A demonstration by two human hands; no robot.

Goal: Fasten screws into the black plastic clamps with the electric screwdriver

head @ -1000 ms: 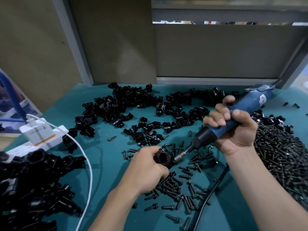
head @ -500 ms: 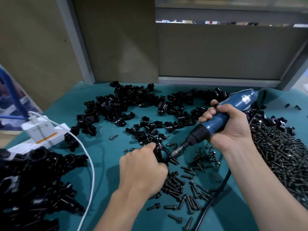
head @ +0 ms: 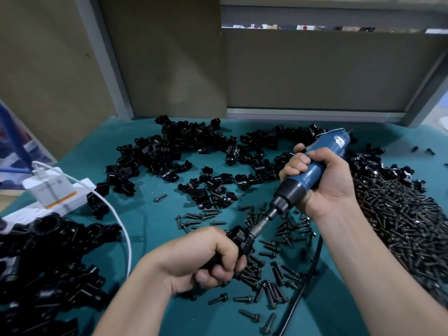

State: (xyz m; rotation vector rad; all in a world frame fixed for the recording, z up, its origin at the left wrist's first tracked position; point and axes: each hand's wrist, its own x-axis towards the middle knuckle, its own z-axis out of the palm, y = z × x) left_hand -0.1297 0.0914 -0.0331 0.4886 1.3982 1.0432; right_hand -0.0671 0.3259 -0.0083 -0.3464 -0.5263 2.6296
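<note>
Black plastic clamp (head: 241, 237) gripped in left hand (head: 201, 258), right hand (head: 324, 180) gripping blue screwdriver (head: 312, 170) (bit against clamp), loose screws (head: 269, 282) beneath

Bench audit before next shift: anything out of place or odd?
Nothing damaged. A white cable trails from the power strip across the mat beside the clamp pile, and a black cord lies among loose screws; both might snag.
</note>
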